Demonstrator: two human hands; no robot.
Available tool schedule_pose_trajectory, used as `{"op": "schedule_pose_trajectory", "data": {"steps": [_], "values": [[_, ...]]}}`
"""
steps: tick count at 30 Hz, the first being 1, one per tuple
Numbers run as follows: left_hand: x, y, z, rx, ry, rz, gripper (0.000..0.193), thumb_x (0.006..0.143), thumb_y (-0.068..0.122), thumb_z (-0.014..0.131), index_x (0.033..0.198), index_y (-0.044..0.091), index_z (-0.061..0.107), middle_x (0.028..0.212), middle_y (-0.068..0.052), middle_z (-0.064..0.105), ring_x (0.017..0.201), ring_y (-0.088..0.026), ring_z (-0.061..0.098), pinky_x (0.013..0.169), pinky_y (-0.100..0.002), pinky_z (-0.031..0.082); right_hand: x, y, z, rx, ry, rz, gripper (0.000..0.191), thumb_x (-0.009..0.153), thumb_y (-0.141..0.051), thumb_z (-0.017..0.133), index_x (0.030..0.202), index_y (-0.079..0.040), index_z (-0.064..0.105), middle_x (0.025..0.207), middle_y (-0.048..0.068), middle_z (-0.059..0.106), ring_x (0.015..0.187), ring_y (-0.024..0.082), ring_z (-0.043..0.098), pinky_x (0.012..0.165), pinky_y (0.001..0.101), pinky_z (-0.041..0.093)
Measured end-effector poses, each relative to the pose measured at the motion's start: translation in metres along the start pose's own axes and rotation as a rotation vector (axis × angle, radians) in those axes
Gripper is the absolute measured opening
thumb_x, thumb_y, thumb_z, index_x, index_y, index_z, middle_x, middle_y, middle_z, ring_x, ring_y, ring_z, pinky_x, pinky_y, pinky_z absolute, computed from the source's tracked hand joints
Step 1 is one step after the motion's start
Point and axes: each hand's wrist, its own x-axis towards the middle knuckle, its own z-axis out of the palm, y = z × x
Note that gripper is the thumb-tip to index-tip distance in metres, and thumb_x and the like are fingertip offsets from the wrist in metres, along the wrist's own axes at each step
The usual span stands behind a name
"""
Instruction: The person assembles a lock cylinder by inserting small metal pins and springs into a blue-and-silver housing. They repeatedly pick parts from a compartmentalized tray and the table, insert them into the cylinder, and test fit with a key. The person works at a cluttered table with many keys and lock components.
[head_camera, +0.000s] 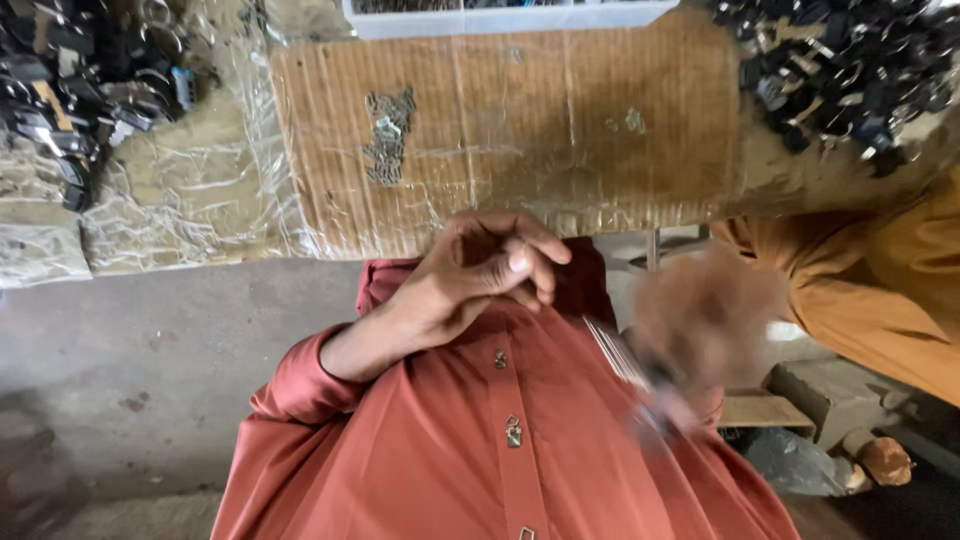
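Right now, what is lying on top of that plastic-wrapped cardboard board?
On the cardboard board lies a cluster of small metal pieces, with a few specks further right. A white tray covers its far edge.

Left hand (480, 275) is curled into a loose fist in front of the chest, forearm bare below a rust-red sleeve; right hand (700, 320) is a blur.

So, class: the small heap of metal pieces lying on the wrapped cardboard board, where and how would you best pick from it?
The heap of metal pieces lies flat and loose on the plastic-covered board, spread in a narrow strip. Probably come from straight above and pinch a few pieces at the lower end, nearest the left hand. The right hand is blurred.
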Motion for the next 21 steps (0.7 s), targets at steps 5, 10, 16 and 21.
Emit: {"op": "schedule_pose_trajectory", "data": {"steps": [5, 10, 16, 21], "values": [[0.001, -0.001, -0.001, -0.061, 0.003, -0.034, 0.026, 0.103, 0.021, 0.071, 0.114, -0.002, 0.066, 0.103, -0.009, 0.068, 0.093, -0.017, 0.070, 0.076, -0.030, 0.058, 0.013, 0.004, -0.056, 0.760, -0.504, -0.116, 0.051, 0.082, 0.003, 0.075, 0.132, 0.002, 0.067, 0.103, 0.017, 0.078, 0.060, 0.011, 0.067, 0.041, 0.0243, 0.052], [0.003, -0.005, 0.004, -0.050, 0.018, -0.023, 0.016, 0.103, 0.013, 0.069, 0.109, -0.001, 0.066, 0.094, -0.009, 0.068, 0.087, -0.017, 0.069, 0.071, -0.029, 0.055, 0.018, 0.027, -0.033, -0.023, 0.412, 0.129, 0.058, 0.103, 0.001, 0.075, 0.152, -0.005, 0.045, 0.154, 0.013, 0.055, 0.123, 0.022, 0.070, 0.097, 0.0278, 0.063], [0.000, -0.008, -0.005, -0.050, 0.059, -0.040, 0.012, 0.103, 0.010, 0.068, 0.106, -0.001, 0.066, 0.089, -0.007, 0.066, 0.085, -0.016, 0.068, 0.070, -0.027, 0.052, 0.027, 0.035, -0.028, -0.295, 0.194, 0.165, 0.037, 0.105, -0.002, 0.072, 0.136, 0.001, 0.053, 0.138, 0.014, 0.064, 0.107, 0.019, 0.071, 0.088, 0.0255, 0.064], [0.002, -0.016, -0.002, -0.039, 0.063, -0.048, 0.013, 0.103, 0.011, 0.068, 0.106, -0.001, 0.065, 0.089, -0.007, 0.066, 0.084, -0.015, 0.067, 0.070, -0.027, 0.052, 0.042, 0.025, -0.075, -0.966, -0.082, -0.150, 0.017, 0.113, -0.004, 0.066, 0.127, 0.001, 0.057, 0.120, 0.013, 0.067, 0.098, 0.019, 0.070, 0.085, 0.0279, 0.060]]}}
